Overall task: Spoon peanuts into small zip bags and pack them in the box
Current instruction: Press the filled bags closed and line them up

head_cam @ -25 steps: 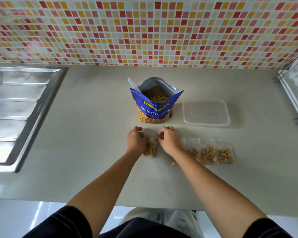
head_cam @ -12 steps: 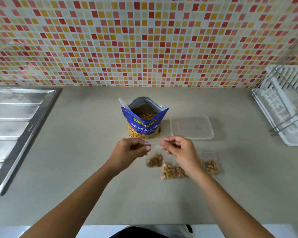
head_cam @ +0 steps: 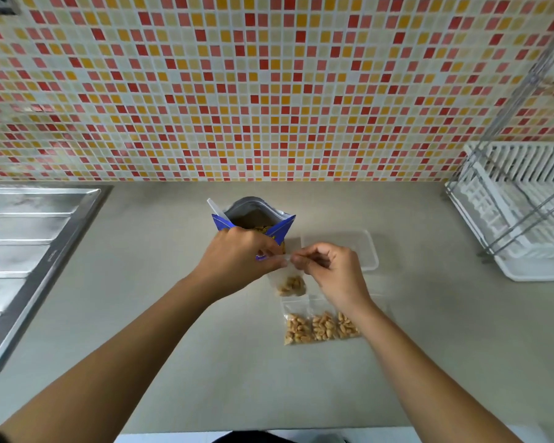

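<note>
Lifted clear zip bag (head_cam: 285, 272) hangs, peanuts (head_cam: 291, 285) pooled at bottom

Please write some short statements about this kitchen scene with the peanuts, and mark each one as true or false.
1. Both the left hand and the right hand pinch the top of one small zip bag that holds peanuts. True.
2. The blue peanut pouch is sealed. False: its top is open and a white spoon handle sticks out.
3. Filled bags lie on the counter by the right wrist. True.
4. Those filled bags are inside the clear plastic box. False: they lie on the counter, outside it.
5. The dish rack stands at the left. False: it is at the right; the sink drainboard is at the left.
</note>
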